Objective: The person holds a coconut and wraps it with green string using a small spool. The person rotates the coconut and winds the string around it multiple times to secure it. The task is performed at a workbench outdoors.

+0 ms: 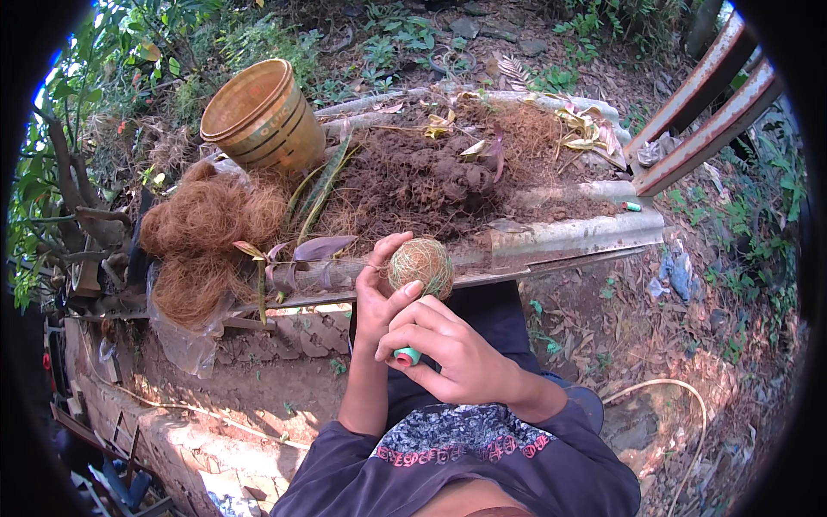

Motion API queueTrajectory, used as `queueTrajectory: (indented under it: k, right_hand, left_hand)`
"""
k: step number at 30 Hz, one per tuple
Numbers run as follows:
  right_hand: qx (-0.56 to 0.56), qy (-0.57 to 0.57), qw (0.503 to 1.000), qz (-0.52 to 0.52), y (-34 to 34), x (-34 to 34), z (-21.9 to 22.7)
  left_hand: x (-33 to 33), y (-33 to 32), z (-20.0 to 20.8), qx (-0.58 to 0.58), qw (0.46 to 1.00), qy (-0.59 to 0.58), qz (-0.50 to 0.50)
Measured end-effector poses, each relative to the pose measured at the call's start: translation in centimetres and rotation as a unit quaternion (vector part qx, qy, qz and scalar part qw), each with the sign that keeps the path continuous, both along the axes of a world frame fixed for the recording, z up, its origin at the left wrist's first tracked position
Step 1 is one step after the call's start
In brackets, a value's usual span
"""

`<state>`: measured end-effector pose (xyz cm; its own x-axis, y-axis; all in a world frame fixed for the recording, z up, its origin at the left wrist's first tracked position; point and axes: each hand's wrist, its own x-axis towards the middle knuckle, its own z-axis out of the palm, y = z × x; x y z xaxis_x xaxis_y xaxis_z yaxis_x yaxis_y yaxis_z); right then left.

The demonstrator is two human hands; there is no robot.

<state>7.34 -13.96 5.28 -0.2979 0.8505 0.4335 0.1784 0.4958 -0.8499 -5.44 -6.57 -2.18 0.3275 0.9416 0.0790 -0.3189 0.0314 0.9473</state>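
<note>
My left hand point(379, 289) is closed round a brown fibre ball point(421, 266) wrapped in criss-crossing green thread. The ball is held up just in front of the table's near edge. Close below it, my right hand point(444, 349) grips a small green thread spool point(407, 356), whose reddish end shows under the curled fingers. Any thread running between spool and ball is too fine to make out.
Dark soil point(413, 181) is heaped on a corrugated sheet point(577, 239). To the left lie brown coconut fibre point(207, 224) and a tilted yellow bucket point(263, 116). Purple-leaved cuttings point(320, 249) rest near the front edge. Another green spool point(631, 207) lies at right, near rusty metal bars point(702, 129).
</note>
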Motion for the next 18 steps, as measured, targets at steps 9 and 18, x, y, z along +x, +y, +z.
queueTrajectory:
  k: [9,18]
  right_hand:
    - [-0.104,0.095,0.984,0.106,1.6,0.5,-3.1]
    - [-0.209,0.125,0.961,0.132,1.7,1.2,-4.3]
  left_hand:
    - [2.4,-0.2,2.2,-0.155,0.978,-0.122,0.065]
    - [0.9,0.0,1.4,-0.105,0.985,-0.139,-0.014]
